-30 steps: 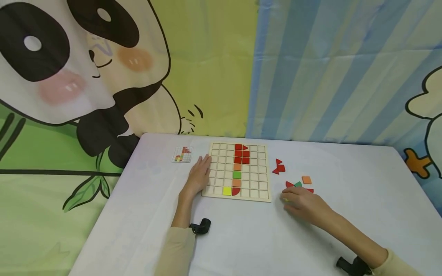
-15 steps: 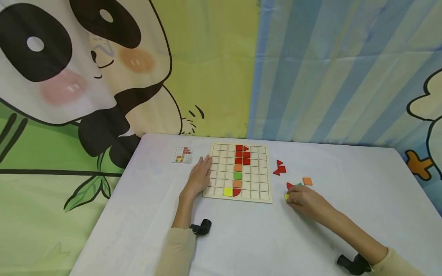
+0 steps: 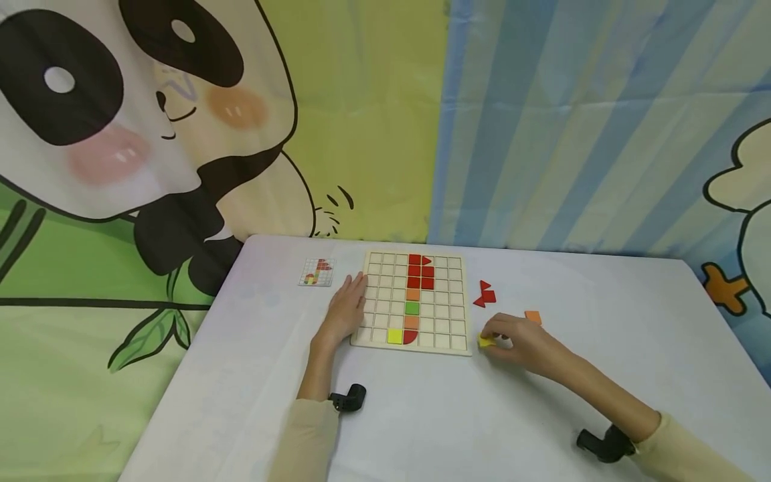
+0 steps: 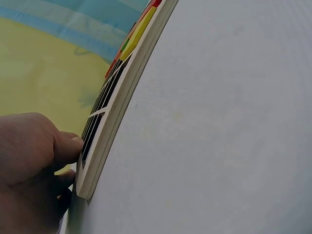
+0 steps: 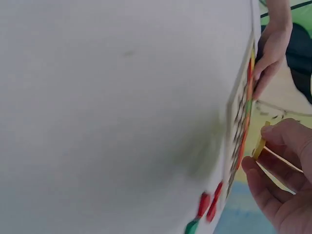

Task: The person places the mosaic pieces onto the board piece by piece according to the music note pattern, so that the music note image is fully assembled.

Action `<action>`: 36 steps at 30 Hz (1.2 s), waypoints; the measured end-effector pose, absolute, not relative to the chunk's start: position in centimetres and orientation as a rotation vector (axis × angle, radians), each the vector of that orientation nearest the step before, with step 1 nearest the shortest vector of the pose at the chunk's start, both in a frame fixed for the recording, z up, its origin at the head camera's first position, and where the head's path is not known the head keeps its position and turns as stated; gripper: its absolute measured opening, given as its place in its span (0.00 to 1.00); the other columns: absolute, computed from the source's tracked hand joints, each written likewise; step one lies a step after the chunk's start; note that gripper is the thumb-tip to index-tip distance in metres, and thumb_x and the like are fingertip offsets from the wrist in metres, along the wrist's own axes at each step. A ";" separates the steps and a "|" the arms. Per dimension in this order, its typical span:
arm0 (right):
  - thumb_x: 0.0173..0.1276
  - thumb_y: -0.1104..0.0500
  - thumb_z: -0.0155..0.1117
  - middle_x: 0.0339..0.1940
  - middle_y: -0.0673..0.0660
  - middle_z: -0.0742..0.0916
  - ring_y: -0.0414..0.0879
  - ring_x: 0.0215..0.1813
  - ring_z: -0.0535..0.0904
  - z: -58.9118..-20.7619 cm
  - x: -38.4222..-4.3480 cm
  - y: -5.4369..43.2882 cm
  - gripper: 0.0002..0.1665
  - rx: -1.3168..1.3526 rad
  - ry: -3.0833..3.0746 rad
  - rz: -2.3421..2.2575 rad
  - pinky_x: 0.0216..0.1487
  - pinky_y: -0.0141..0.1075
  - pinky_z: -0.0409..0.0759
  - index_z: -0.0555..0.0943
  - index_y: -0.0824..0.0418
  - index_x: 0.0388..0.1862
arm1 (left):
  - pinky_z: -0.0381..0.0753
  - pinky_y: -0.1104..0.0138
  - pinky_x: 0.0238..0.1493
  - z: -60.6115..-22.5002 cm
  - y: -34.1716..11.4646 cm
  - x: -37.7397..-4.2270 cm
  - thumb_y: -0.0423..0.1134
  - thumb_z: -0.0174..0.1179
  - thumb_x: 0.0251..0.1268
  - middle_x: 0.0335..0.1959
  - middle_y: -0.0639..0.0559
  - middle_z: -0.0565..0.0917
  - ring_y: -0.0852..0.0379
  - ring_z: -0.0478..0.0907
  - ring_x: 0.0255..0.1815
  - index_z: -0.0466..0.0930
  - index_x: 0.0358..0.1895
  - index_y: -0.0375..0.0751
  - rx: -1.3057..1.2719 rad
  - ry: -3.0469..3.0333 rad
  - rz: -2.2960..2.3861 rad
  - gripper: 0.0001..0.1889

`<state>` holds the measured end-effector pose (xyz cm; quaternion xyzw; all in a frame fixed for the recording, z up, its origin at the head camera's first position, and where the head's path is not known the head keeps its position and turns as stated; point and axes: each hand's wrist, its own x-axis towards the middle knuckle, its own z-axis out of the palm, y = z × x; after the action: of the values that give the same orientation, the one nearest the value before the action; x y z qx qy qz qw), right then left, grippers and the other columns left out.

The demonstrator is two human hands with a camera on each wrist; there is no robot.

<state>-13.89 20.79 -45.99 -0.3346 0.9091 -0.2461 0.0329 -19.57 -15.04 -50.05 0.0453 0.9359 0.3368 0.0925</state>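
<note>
A wooden grid board [image 3: 444,329] lies on the white table, with red, orange, green and yellow pieces set in some of its squares. My left hand [image 3: 345,311] rests at the board's left edge, fingers extended; the left wrist view shows the thumb [image 4: 68,146] touching the frame. Between thumb and fingertips my right hand [image 3: 523,340] pinches a thin yellow piece [image 5: 261,145], just to the right of the board. The fingers partly cover this piece. At the board's bottom row sit a yellow square [image 3: 394,336] and a red rounded piece [image 3: 410,337].
Small red pieces [image 3: 489,296] lie right of the board. An orange square [image 3: 533,316] shows behind the right hand. In the right wrist view a green piece [image 5: 191,227] lies beside red ones. Left of the board is a pattern card [image 3: 316,272].
My right hand has picked up the yellow piece from the loose pieces and moved left toward the board with it. The left hand has stayed at the board's edge.
</note>
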 end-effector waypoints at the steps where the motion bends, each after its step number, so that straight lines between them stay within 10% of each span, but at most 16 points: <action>1: 0.59 0.68 0.78 0.40 0.48 0.88 0.41 0.40 0.82 -45.8 -14.0 20.1 0.12 -1.057 2.773 -0.788 0.42 0.33 0.87 0.88 0.59 0.41 | 0.41 0.45 0.86 -50.1 -15.0 -19.5 0.33 0.43 0.83 0.86 0.43 0.52 0.42 0.41 0.88 0.55 0.82 0.35 0.133 2.778 1.000 0.28; 17: 0.70 0.62 0.71 0.41 0.55 0.92 0.47 0.44 0.88 -45.4 -18.4 7.1 0.08 -1.305 2.636 -0.668 0.49 0.35 0.88 0.91 0.64 0.44 | 0.40 0.45 0.86 -50.1 -15.1 -19.3 0.33 0.42 0.83 0.85 0.43 0.53 0.41 0.41 0.87 0.56 0.81 0.35 0.139 2.775 1.047 0.28; 36: 0.67 0.62 0.74 0.33 0.54 0.87 0.42 0.33 0.76 -46.4 -19.5 5.1 0.03 -1.250 2.704 -0.509 0.35 0.28 0.80 0.90 0.61 0.35 | 0.40 0.47 0.86 -49.9 -15.1 -19.4 0.35 0.42 0.84 0.86 0.46 0.52 0.44 0.41 0.88 0.55 0.82 0.38 0.130 2.789 0.999 0.28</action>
<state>-19.47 5.13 -46.37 -0.4130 0.8931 -0.1681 0.0597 -19.38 -15.11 -49.88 0.0438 0.9368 0.3357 0.0878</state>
